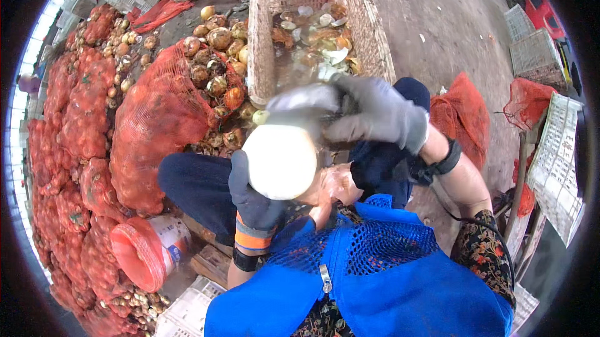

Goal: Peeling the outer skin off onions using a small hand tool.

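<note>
A large peeled white onion (281,161) rests in my left hand (245,193), whose grey-gloved fingers are closed round its left side. Just above and right of the onion, my right hand (381,115), also gloved, is curled and smeared by motion. A pale, long blur (303,101) stretches left from its fingers over the onion's top; I cannot tell whether it is a blade or peel. Beyond both hands stands a dirty white plastic crate (257,43) with onion skins and pale scraps in it.
Unpeeled onions (219,38) spill from a red mesh sack (162,121) left of the crate. More filled sacks (87,106) are piled at far left. A bucket (172,237) with red mesh stands near my left knee. Red mesh bags (462,112) and white crates (559,168) line the right.
</note>
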`<state>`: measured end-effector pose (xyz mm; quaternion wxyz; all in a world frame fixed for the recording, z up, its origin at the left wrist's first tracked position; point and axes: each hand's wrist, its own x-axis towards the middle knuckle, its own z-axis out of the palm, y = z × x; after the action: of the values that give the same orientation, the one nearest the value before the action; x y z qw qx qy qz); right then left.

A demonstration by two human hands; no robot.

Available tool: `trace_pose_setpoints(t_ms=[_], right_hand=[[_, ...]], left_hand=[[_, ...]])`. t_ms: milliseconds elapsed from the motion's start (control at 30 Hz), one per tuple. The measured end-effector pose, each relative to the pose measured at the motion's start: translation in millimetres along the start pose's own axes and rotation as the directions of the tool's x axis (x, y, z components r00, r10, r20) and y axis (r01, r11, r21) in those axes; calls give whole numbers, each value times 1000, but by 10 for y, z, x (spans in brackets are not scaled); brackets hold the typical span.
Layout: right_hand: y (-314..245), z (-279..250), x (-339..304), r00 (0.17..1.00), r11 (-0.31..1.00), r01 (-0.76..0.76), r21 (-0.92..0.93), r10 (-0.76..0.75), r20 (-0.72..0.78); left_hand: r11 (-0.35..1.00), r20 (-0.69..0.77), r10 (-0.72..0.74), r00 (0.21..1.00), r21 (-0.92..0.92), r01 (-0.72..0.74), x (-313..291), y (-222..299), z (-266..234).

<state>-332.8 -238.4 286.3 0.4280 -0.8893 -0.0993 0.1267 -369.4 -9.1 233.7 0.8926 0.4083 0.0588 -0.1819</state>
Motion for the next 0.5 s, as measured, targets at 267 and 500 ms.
trace_pose_setpoints(t_ms=[267,500], right_hand=[[18,315,-57,984,980,169,103,-174,47],[-13,328,-178,988,985,153,80,-154,13]], left_hand=[[985,57,42,998,166,-51,-80,-38,-8],[798,201,192,961,538,-272,-126,-135,-43]])
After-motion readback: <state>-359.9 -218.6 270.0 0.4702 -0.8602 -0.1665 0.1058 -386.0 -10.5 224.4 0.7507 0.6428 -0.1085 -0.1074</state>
